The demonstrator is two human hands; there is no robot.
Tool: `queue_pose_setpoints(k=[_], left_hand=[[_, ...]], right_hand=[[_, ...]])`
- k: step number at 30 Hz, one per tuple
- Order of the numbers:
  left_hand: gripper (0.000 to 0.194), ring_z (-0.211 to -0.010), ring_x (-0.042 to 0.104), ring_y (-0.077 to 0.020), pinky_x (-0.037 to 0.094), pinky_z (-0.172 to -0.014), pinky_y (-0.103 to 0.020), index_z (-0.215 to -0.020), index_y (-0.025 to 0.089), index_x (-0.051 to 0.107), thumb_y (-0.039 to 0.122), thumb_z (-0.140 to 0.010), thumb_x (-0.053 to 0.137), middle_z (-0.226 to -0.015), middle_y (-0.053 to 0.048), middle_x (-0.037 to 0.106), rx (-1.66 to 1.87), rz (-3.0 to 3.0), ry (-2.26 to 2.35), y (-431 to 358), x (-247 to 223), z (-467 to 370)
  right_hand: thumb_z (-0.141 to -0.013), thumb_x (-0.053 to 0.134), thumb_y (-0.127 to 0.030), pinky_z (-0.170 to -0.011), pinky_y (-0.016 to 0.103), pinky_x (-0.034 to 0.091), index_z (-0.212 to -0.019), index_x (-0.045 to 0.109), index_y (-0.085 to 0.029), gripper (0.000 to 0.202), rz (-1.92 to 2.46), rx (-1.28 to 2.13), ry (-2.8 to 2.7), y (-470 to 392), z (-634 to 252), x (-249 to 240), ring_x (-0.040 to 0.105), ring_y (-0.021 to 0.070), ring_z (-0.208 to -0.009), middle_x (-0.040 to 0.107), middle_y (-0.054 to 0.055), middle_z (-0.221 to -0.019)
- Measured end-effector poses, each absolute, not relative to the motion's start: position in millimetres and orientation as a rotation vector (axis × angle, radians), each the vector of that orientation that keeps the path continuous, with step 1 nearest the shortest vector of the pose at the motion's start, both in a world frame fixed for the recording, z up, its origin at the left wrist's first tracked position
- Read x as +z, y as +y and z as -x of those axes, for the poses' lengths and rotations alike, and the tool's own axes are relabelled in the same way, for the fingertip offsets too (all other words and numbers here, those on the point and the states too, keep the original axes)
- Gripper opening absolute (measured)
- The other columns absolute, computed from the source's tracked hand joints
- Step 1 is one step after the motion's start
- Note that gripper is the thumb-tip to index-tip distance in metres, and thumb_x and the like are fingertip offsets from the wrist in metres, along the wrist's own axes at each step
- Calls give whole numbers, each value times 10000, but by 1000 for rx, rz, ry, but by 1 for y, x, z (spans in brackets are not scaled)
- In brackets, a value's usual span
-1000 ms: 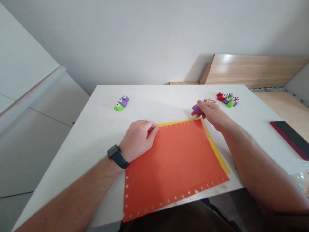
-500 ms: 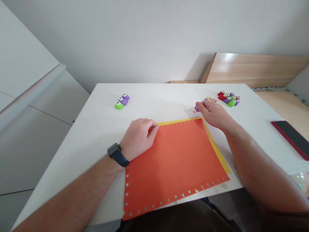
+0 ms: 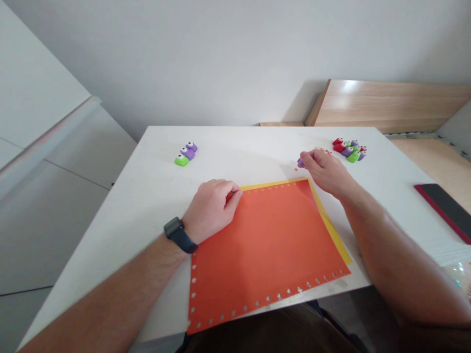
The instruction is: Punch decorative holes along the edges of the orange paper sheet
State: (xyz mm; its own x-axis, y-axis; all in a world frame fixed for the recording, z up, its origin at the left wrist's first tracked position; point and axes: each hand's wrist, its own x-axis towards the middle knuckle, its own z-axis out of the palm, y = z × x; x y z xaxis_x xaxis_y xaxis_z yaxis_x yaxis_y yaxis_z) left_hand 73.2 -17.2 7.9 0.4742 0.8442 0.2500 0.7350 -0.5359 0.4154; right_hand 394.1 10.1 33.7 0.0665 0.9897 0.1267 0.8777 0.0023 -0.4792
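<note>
An orange sheet of paper (image 3: 272, 235), with small shaped holes along its edges, lies over a yellow sheet of paper (image 3: 333, 230) that shows at the top and right. My left hand (image 3: 217, 206), wearing a dark watch, rests closed on the orange sheet's upper left, thumb and forefinger together at its top edge. Beyond the sheets' upper right corner, my right hand (image 3: 326, 169) is closed around a small purple paper punch (image 3: 300, 163), mostly hidden by the fingers. Colourful paper confetti (image 3: 319, 149) lies just behind that hand, partly covered by it.
At the back left stand a green punch (image 3: 181, 160) and two purple punches (image 3: 188, 153). Several red, green and purple punches (image 3: 349, 150) cluster at the back right. A dark flat object with a red edge (image 3: 443, 208) lies at the right side of the white table (image 3: 147, 196).
My right hand with the purple punch has shifted very slightly to the right, and less confetti shows behind it. My left hand and the sheets stay put.
</note>
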Motion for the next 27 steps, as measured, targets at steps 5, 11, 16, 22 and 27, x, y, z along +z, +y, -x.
queue_pose_setpoints(k=[5,11,16,22,27], left_hand=[[205,-860,635,-227,457,-813,-377,-892,194,668,293,-998,523,-883,-48,708,632,-2468,1352,-17,8,-73],[205,-852,632,-223,453,-807,-375,-883,193,664,291,-997,526,-876,-43,705,652,-2458,1355,-16,9,-73],[210,-838,626,-219,451,-793,-373,-876,198,657,294,-1002,519,-860,-37,697,628,-2451,1350,-14,8,-71],[209,-825,620,-221,449,-781,-374,-880,203,649,294,-1008,512,-855,-40,693,616,-2445,1350,-13,8,-71],[202,-841,623,-228,452,-797,-384,-892,203,643,294,-1012,508,-868,-44,699,607,-2449,1330,-12,8,-70]], right_hand=[[-1012,388,-620,-790,361,429,-950,732,-233,521,1948,441,-1854,11,-395,32,677,256,-928,776,82,-1020],[-1015,347,-645,-751,362,412,-920,728,-230,572,1944,361,-1795,14,-399,32,672,264,-912,772,91,-976],[-1009,355,-656,-803,372,440,-942,727,-234,566,1956,452,-1802,17,-401,25,681,272,-949,773,94,-1001],[-1005,358,-666,-815,373,455,-969,706,-242,549,1950,443,-1760,18,-403,22,685,273,-970,774,92,-1021],[-1006,356,-668,-850,367,468,-956,713,-245,556,1918,509,-1782,17,-401,22,690,257,-967,778,84,-1009]])
